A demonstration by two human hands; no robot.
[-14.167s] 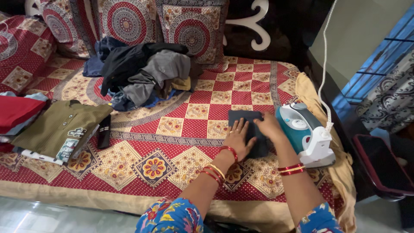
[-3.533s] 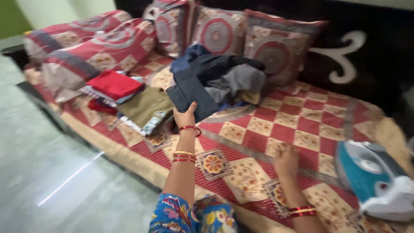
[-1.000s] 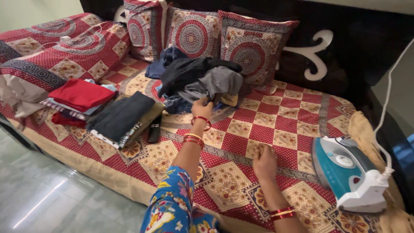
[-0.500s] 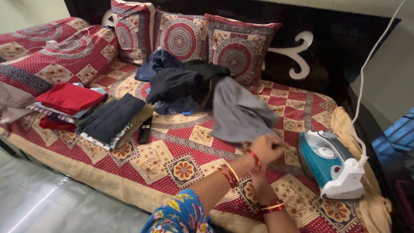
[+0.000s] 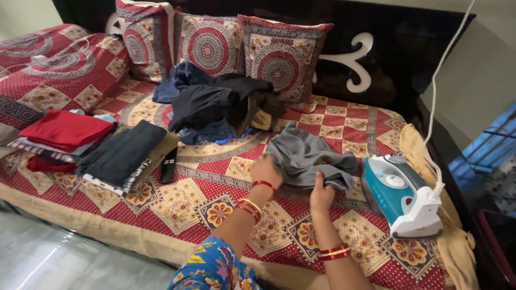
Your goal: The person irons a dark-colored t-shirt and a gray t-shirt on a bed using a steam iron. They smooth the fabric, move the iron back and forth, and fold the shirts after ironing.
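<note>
Your left hand (image 5: 266,171) and right hand (image 5: 321,194) pinch the crumpled grey garment (image 5: 309,156), bunched between your fingers (image 5: 317,177) on the bed (image 5: 215,188).

Both my arms are stretched forward, left hand (image 5: 265,171) curled knuckles-up, right hand (image 5: 321,194) fingers closed, bangles on both wrists.
</note>
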